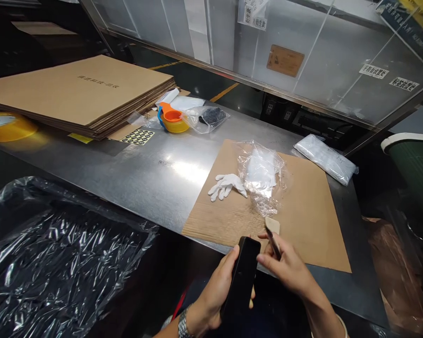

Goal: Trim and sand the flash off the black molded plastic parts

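Observation:
A black phone-like slab (242, 277) stands tilted in my left hand (216, 291), whose fingers wrap round its sides. Just to its right, my right hand (289, 265) pinches a thin dark tool (273, 243) that looks like a pen or tweezers, its tip pointing up and away. Behind that tip, a small beige pad (272, 225) lies on the brown cardboard sheet (310, 211). Farther back on the sheet are a white glove (227, 186) and a clear plastic bag (262, 171) with white pieces inside.
Stacked flat cardboard (91, 94), yellow tape (9, 126), an orange tape dispenser (172, 117) and a bag with a dark item (211, 117) lie on the metal table (155, 173). A plastic packet (326, 158) rests at the right; black plastic (56, 263) fills the lower left.

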Available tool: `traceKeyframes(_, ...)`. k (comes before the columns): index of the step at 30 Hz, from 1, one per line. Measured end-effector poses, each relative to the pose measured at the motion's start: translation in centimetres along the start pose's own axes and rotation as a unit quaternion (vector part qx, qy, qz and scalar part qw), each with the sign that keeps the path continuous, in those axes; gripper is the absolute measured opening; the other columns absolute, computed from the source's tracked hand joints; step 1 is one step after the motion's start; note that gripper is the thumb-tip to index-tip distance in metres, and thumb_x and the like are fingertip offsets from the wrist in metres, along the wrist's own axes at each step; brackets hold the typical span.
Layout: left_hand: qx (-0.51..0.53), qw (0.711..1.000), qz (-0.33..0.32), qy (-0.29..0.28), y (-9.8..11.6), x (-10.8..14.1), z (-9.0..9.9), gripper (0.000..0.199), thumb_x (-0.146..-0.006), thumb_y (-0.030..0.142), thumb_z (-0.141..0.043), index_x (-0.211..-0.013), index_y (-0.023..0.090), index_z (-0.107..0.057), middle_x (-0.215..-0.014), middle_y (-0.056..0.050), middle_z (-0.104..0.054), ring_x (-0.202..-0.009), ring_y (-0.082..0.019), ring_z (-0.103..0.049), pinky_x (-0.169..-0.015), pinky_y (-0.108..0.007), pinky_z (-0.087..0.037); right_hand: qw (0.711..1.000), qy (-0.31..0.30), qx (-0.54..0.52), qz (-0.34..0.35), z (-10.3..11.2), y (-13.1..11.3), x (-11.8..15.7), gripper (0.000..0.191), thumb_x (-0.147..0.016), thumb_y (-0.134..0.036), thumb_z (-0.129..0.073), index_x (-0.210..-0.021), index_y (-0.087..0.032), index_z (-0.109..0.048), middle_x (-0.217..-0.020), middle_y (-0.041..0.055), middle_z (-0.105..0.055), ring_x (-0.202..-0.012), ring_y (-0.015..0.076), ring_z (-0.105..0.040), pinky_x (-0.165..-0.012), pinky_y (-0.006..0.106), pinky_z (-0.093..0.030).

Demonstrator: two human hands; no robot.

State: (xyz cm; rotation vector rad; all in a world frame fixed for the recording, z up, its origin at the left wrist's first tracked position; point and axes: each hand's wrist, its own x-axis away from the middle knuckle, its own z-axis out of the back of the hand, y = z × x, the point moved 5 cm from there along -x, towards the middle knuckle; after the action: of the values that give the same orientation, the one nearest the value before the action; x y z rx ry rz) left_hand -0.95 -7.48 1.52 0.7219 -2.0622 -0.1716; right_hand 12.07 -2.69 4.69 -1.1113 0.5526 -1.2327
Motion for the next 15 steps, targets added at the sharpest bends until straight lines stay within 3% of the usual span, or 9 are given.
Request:
traceKeyframes(3, -0.033, 0.998, -0.058, 0.006, 0.1, 0.0, -0.1, 0.06, -0.083, 0.06, -0.039, -0.125, 0.017, -0.044, -0.052, -0.002, -0.059, -0.04, -0.015, -0.054, -0.039, -0.023, -0.046, 0.998, -0.005, -0.043, -0.046, -1.2, 0.3, 0.8, 0.033, -0.08, -0.031, -0.06, -0.108, -0.018, -0.05, -0.065, -0.0056, -0.048, -0.058, 0.0097, -0.046, -0.054, 0.021, -0.038)
traceKeyframes(5, -0.039, 0.996, -0.081, 0.0, 0.0, 0.0, -0.3, 0.061, -0.082, 0.058, -0.044, -0.13, 0.02, -0.039, -0.061, -0.002, -0.061, -0.044, -0.015, -0.056, -0.04, -0.024, -0.047, 0.996, 0.027, -0.066, -0.06, -1.4, 0.4, 0.8, 0.018, -0.083, -0.03, -0.054, -0.096, -0.017, -0.054, -0.063, -0.0047, -0.049, -0.056, 0.0096, -0.047, -0.054, 0.022, -0.038)
traceKeyframes(7, -0.033, 0.995, -0.092, -0.004, -0.1, 0.0, -0.5, 0.061, -0.081, 0.056, -0.047, -0.132, 0.023, -0.036, -0.07, -0.002, -0.061, -0.046, -0.014, -0.056, -0.04, -0.025, -0.048, 0.992, 0.045, -0.092, -0.07, -1.4, 0.5, 0.4, 0.016, -0.084, -0.032, -0.052, -0.084, -0.016, -0.055, -0.06, -0.0034, -0.051, -0.053, 0.0092, -0.048, -0.05, 0.021, -0.038)
traceKeyframes(12, -0.003, 0.999, -0.046, -0.029, -0.3, 0.2, -0.6, 0.052, -0.085, 0.056, -0.036, -0.112, 0.015, -0.054, -0.067, -0.003, -0.059, -0.044, -0.013, -0.055, -0.038, -0.024, -0.047, 0.98, 0.025, -0.176, -0.093, -1.0, 0.4, -0.3, 0.03, -0.083, -0.043, -0.054, -0.074, -0.014, -0.055, -0.052, -0.0016, -0.056, -0.038, 0.0053, -0.041, -0.041, 0.02, -0.03)
traceKeyframes(15, 0.009, 0.999, -0.021, -0.031, -0.1, 0.2, -0.5, 0.054, -0.085, 0.058, -0.034, -0.097, 0.011, -0.059, -0.066, -0.005, -0.058, -0.043, -0.013, -0.055, -0.038, -0.023, -0.047, 0.974, 0.024, -0.201, -0.098, -0.9, 0.4, -0.1, 0.033, -0.083, -0.046, -0.052, -0.078, -0.013, -0.055, -0.055, -0.0014, -0.057, -0.038, 0.004, -0.04, -0.042, 0.02, -0.029)
